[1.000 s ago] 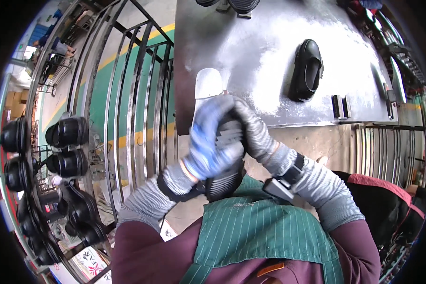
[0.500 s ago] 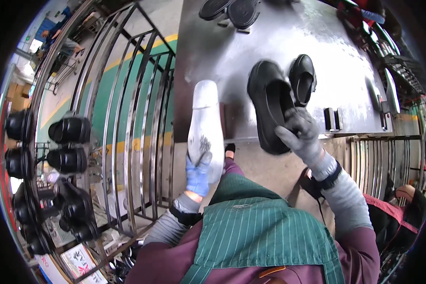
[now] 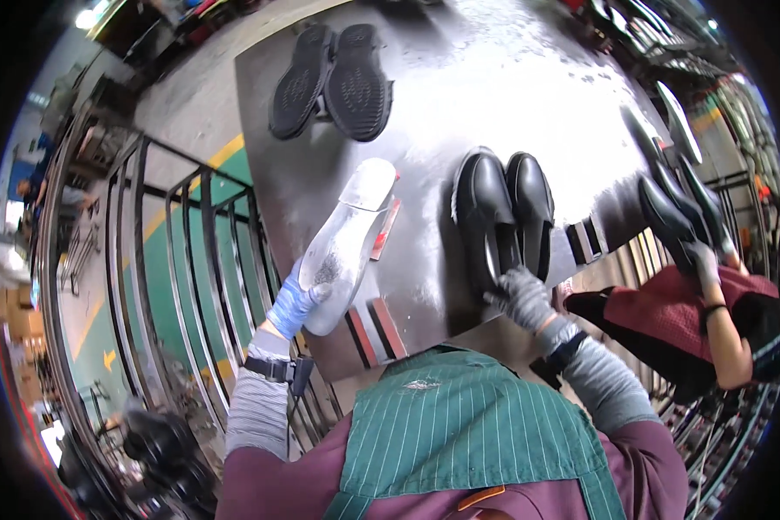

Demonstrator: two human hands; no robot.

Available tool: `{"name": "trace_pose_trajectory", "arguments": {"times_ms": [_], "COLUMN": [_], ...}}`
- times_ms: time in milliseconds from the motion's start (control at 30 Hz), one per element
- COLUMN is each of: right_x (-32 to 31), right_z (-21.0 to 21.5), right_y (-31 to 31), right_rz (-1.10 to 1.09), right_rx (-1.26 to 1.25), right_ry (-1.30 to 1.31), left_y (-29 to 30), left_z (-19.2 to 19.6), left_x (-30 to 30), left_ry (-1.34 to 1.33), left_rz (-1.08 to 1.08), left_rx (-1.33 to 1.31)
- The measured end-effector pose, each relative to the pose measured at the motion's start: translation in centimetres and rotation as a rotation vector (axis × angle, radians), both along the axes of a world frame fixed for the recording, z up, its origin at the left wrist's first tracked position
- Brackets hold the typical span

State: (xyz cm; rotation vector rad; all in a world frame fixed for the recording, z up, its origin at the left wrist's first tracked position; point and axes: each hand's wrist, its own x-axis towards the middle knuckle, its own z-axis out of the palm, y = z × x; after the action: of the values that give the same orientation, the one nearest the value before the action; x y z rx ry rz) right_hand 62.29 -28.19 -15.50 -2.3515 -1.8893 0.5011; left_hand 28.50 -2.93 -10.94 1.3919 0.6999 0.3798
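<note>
My left hand (image 3: 296, 299), in a blue glove, is closed around one end of a white, worn shoe last (image 3: 348, 232), held tilted over the left part of the table. On the right, my grey-gloved right hand (image 3: 524, 299) grips the heel end of a black slip-on shoe (image 3: 484, 195), its toe pointing away from me. A second black shoe (image 3: 530, 192) stands close along its right side, toe the same way. Part of the gripped shoe's heel is hidden by my fingers.
Two upturned black shoes (image 3: 355, 87) lie at the table's (image 3: 425, 113) far left. Small red-edged blocks (image 3: 374, 334) sit near its front edge, others (image 3: 586, 240) farther right. Metal racks (image 3: 195, 234) stand left. At right, another person's hand (image 3: 705, 260) is by several black shoes.
The view has turned, showing more of the table. My right hand has set the black shoe beside the other one. The shoe last in my left hand has tilted, its far end rightward.
</note>
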Motion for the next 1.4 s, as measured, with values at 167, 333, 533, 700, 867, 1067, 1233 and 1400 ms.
{"name": "trace_pose_trajectory", "arguments": {"times_ms": [167, 333, 533, 700, 867, 1067, 1233, 1400], "right_x": [-2.0, -1.7, 0.6, 2.8, 0.8, 4.3, 3.5, -3.3], "right_z": [1.4, 1.3, -1.0, -6.6, -3.2, 0.0, -1.5, -0.3], "right_y": [-0.7, 0.0, -2.2, -6.7, -4.4, -2.4, 2.9, 8.8], "right_rz": [-0.099, -0.217, -0.799, -0.55, -0.465, -0.051, 0.196, 0.385], "right_rx": [0.005, -0.06, 0.704, 0.227, -0.033, 0.061, 0.004, -0.024], "right_ry": [0.086, 0.119, 0.311, 0.411, 0.588, 0.978, 0.856, 0.895], "left_y": [7.2, 10.6, 2.8, -9.1, -14.8, -14.3, -26.0, -36.8], "left_z": [-0.3, 1.1, -1.1, -2.1, -16.1, -0.4, -3.6, -7.8], "left_x": [11.9, 30.6, 35.2, 26.4, 28.2, 7.4, -11.0, -30.4], "left_ry": [0.111, 0.018, -0.246, 0.471, 0.553, 0.594, 0.692, 1.211], "left_rz": [-0.216, -0.391, 0.06, -0.721, -0.075, 0.159, 0.948, 1.365], "left_rx": [0.105, 0.226, 0.781, 0.621, 0.767, 0.4, 0.345, 0.217]}}
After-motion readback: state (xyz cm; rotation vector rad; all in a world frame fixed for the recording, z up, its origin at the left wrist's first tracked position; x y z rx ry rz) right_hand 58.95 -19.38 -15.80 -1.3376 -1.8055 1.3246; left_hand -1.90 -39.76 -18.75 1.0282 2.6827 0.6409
